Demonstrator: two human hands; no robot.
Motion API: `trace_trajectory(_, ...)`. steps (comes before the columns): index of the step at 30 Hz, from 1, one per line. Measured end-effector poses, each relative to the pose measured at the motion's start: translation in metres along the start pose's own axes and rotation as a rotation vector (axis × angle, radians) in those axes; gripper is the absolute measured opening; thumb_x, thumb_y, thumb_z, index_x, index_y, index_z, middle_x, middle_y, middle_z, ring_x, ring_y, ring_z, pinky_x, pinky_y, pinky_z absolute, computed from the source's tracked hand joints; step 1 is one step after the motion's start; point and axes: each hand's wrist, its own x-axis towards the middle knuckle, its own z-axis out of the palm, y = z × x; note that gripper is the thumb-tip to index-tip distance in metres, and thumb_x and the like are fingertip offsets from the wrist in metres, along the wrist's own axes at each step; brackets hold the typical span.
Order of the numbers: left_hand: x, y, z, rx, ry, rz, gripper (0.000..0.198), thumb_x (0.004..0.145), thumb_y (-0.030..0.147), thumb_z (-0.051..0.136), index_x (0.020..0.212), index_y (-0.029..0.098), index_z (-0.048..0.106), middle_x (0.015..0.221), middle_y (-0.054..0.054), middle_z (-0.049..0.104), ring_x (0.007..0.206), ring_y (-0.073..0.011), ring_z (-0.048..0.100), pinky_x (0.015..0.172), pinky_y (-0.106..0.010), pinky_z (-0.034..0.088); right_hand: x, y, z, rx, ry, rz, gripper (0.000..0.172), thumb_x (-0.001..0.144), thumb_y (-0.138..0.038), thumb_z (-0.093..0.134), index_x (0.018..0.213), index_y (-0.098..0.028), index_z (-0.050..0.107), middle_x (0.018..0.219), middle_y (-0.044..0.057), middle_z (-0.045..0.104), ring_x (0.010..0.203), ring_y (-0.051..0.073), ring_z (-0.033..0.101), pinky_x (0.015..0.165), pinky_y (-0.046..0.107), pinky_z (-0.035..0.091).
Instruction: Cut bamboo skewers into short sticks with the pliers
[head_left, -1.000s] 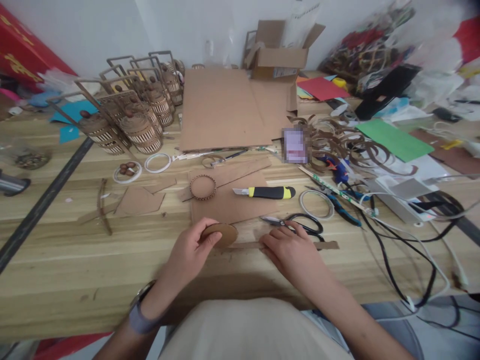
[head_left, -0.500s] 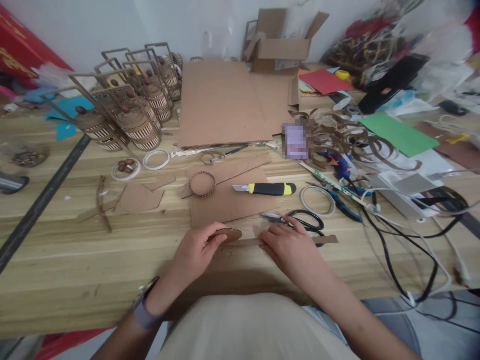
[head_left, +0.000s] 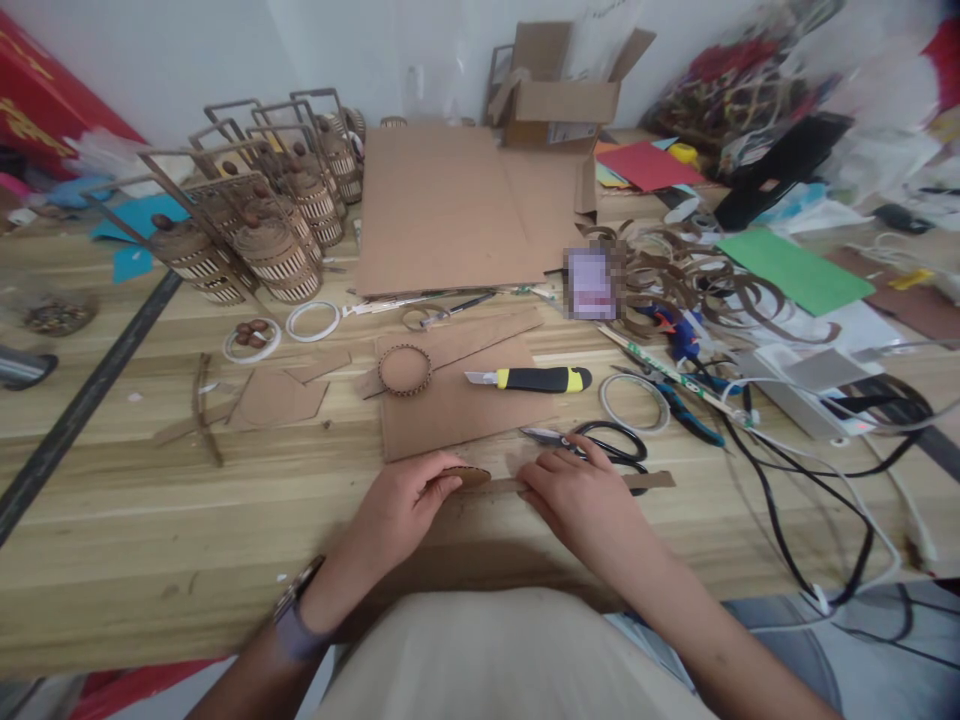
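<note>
My left hand (head_left: 420, 502) pinches a small round cardboard disc (head_left: 474, 477) between thumb and fingers, just above the near part of the table. A narrow cardboard strip (head_left: 651, 481) runs from the disc to the right, and my right hand (head_left: 571, 492) has its fingers closed on it. Black-handled scissors (head_left: 611, 440) lie just beyond my right hand, partly covered by its fingers. Past both hands, a yellow and black utility knife (head_left: 541, 379), blade out, and a ring with a notched edge (head_left: 406, 371) rest on a cut cardboard sheet (head_left: 465, 420).
Several lidded, handled baskets (head_left: 276, 255) stand at the back left. A large cardboard sheet (head_left: 457, 205) lies at the back. Tape rolls (head_left: 635, 403), pliers (head_left: 694, 415), curled brown strips (head_left: 675, 265) and loose cables (head_left: 787, 520) crowd the right side. Cardboard scraps (head_left: 277, 398) lie left.
My left hand has shifted slightly to the right with the disc, closer to my right hand. The right hand stays almost in place on the strip.
</note>
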Motion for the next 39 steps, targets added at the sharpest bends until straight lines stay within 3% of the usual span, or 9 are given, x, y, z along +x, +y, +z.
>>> trace_trajectory(18,-0.002,-0.002,0.005,0.034,-0.036,0.038,0.023,0.096,0.024,0.048,0.107,0.023,0.068,0.102,-0.001,0.076,0.094,-0.0180,0.069,0.083,-0.028,0.049,-0.002,0.000,-0.005,0.010,-0.031,0.011,0.007,0.088,-0.018,0.064,0.083,-0.022,0.067,0.077,0.000,0.070,0.082,0.020,0.067,0.100,0.040,0.029)
trace_trajectory(31,-0.005,-0.004,0.009,0.112,-0.034,0.087,0.024,0.097,0.023,0.047,0.109,0.024,0.067,0.103,-0.002,0.076,0.093,-0.0183,0.069,0.083,-0.028,0.050,0.000,0.004,-0.005,-0.033,0.104,-0.051,0.017,0.088,-0.014,0.058,0.076,-0.023,0.065,0.068,-0.003,0.067,0.071,0.016,0.065,0.097,0.038,0.028)
trace_trajectory(39,-0.003,0.003,0.011,0.190,-0.040,0.106,0.025,0.096,0.021,0.047,0.108,0.024,0.068,0.100,-0.004,0.076,0.090,-0.0216,0.071,0.079,-0.031,0.053,0.003,0.001,-0.012,-0.087,0.112,-0.050,0.017,0.084,-0.011,0.062,0.074,-0.024,0.065,0.068,-0.003,0.067,0.072,0.018,0.064,0.098,0.038,0.026)
